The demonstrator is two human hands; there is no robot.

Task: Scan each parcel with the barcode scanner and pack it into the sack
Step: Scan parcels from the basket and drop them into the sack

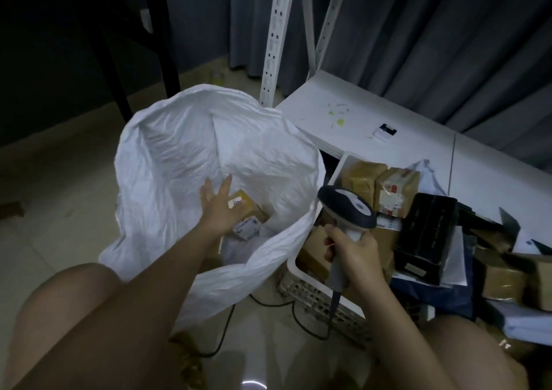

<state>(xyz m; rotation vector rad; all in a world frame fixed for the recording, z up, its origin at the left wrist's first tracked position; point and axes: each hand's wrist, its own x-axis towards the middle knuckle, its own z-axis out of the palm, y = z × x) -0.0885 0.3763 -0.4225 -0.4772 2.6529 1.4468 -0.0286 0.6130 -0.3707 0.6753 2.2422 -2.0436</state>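
Note:
A big white woven sack (167,162) stands open on the floor in the middle of the view. My left hand (217,204) reaches down into its mouth with fingers spread straight, just above a brown cardboard parcel (249,210) with white labels lying inside. My right hand (355,255) grips the handle of a grey and black barcode scanner (348,207), head up, beside the sack's right rim. Several brown taped parcels (379,186) stand in a white basket (301,270) to the right of the scanner.
A black tray-like box (427,234) and more brown parcels (507,279) lie heaped at the right. A low white shelf board (358,115) with slotted uprights runs behind. The scanner's black cable (227,327) loops over the tiled floor. My knees fill the bottom corners.

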